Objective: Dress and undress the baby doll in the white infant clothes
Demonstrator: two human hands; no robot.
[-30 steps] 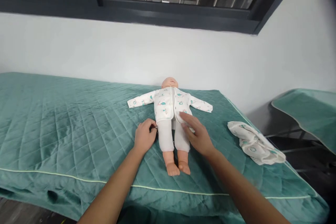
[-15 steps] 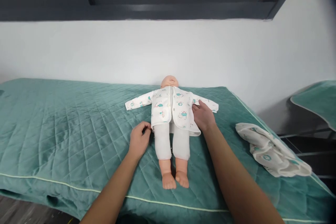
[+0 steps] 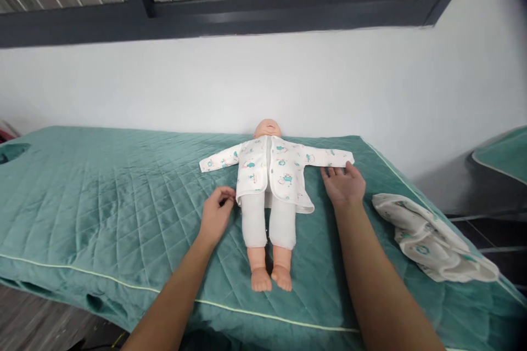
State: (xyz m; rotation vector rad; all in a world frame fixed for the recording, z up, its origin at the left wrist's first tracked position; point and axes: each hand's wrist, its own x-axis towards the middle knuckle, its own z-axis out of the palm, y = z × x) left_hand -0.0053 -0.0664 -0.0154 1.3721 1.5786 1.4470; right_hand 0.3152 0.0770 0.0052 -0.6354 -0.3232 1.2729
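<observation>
A baby doll [image 3: 259, 279] lies on its back, its head towards the wall. It wears a white printed baby jacket [image 3: 252, 167], undone down the front, with both sleeves spread sideways. White covering wraps its thighs and knees; the lower legs and feet are bare. Beside the jacket's left hem is my left hand [image 3: 216, 211], fingers curled towards the thumb; whether cloth is pinched there is hidden. My right hand [image 3: 345, 186] lies palm up and open below the right sleeve, fingertips at the sleeve's lower edge and thumb near its cuff.
A green quilted cover [image 3: 123, 219] with pale piping lies under the doll. Crumpled white printed cloth [image 3: 432, 241] sits at the right edge. Behind rises a white wall [image 3: 185, 82] below a dark-framed, barred window [image 3: 288, 8]. Another green surface [image 3: 504, 153] stands far right.
My right hand has moved outward from the jacket's side to near the cuff. The right sleeve now reaches straighter and farther out. My left hand has stayed near the hem; the view shifted slightly.
</observation>
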